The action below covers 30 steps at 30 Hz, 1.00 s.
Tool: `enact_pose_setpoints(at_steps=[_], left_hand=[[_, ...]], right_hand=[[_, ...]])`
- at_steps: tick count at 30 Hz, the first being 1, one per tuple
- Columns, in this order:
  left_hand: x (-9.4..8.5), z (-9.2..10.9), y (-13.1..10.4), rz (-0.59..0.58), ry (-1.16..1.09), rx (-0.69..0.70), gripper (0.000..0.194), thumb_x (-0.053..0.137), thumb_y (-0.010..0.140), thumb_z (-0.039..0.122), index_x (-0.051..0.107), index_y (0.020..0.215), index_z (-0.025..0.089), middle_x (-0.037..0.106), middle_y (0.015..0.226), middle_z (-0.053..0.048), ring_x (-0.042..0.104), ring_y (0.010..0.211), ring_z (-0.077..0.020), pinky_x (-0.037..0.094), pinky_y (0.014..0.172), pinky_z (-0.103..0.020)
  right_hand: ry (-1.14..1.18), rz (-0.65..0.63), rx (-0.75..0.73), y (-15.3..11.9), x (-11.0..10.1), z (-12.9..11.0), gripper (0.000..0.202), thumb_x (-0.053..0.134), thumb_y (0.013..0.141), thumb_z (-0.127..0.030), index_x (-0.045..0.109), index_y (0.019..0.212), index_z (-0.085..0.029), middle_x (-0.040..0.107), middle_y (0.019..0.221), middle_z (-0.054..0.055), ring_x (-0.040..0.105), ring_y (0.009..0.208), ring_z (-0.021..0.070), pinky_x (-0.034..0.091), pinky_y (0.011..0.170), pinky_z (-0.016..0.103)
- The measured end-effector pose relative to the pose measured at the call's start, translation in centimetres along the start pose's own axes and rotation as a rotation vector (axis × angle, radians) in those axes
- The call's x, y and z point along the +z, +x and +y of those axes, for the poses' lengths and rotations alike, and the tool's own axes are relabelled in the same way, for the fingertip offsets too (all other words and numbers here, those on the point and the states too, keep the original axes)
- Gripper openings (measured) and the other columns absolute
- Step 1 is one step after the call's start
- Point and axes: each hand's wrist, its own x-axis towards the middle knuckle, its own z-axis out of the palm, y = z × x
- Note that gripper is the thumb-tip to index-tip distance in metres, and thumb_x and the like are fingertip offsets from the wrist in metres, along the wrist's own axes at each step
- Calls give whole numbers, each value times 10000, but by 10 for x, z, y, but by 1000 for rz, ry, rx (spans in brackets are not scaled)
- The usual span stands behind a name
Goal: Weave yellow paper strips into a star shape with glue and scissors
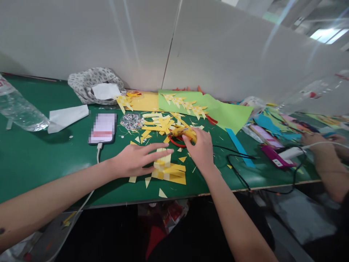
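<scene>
Yellow and cream paper strips, woven together into a cross-like piece (170, 172), lie near the table's front edge. My left hand (143, 158) rests over the left side of this piece, its fingers stretched out and apart. To the right, my right hand (200, 147) is wrapped round a yellow glue gun (181, 134), whose tip points left. A black cord runs off to the right from it. Red scissors handles (174, 142) show partly under the gun. Behind both hands is a pile of yellow strips (160, 123).
On the green table (35, 156) are a phone (102, 127) with a cable, a dish of small beads (132, 121), a plastic bottle (24, 105) and finished woven pieces (188, 104). At the right, another person's hands (321, 145) are near a magenta case (275, 156).
</scene>
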Motion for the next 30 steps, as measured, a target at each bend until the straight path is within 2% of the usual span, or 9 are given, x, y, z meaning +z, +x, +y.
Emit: enact_pose_setpoints(at_steps=[3, 5, 7, 9, 14, 19, 30], left_hand=[[3, 1, 3, -26, -199, -279, 783, 553, 756, 332, 109, 1395, 239, 444, 1317, -117, 558, 552, -76, 365, 404, -196], [3, 2, 5, -52, -294, -389, 832, 568, 741, 369, 68, 1396, 255, 435, 1310, -105, 537, 526, -65, 368, 403, -196], [2, 3, 6, -66, -343, -440, 845, 571, 737, 386, 49, 1394, 280, 436, 1302, -86, 533, 536, -68, 375, 416, -199], [2, 3, 6, -77, -356, -468, 851, 573, 731, 386, 44, 1391, 295, 437, 1299, -77, 532, 549, -74, 380, 432, -205], [7, 2, 6, -67, -368, -514, 878, 588, 708, 389, 42, 1389, 291, 438, 1300, -71, 513, 539, -70, 385, 456, -217], [8, 1, 6, -54, -375, -510, 855, 584, 713, 375, 65, 1386, 279, 450, 1286, -69, 490, 532, -65, 374, 450, -210], [9, 0, 6, -39, -394, -495, 827, 585, 714, 390, 110, 1377, 255, 460, 1269, -77, 483, 527, -64, 367, 433, -204]], right_hand=[[55, 97, -120, -8, -8, -16, 217, 473, 833, -286, 560, 995, -170, 622, 1014, 107, 532, 983, 225, 421, 880, 372], [98, 109, -222, -17, -14, -29, 118, 476, 826, -233, 571, 889, -203, 640, 892, 73, 563, 875, 198, 446, 801, 337], [140, 133, -381, -27, -17, -41, 61, 513, 793, -195, 569, 817, -190, 638, 772, 55, 566, 756, 177, 445, 700, 306], [159, 101, -531, -36, -18, -49, 35, 534, 769, -174, 568, 774, -174, 619, 678, 36, 537, 647, 152, 416, 610, 284], [240, -61, -739, -50, -16, -58, 81, 523, 753, -157, 568, 688, -173, 592, 583, 10, 499, 561, 129, 362, 529, 266], [302, -147, -751, -52, -14, -61, 116, 476, 755, -143, 589, 734, -158, 654, 695, 33, 553, 642, 141, 406, 571, 269], [279, -197, -629, -53, -9, -57, 169, 458, 758, -173, 623, 777, -144, 617, 617, 38, 545, 632, 151, 406, 578, 275]])
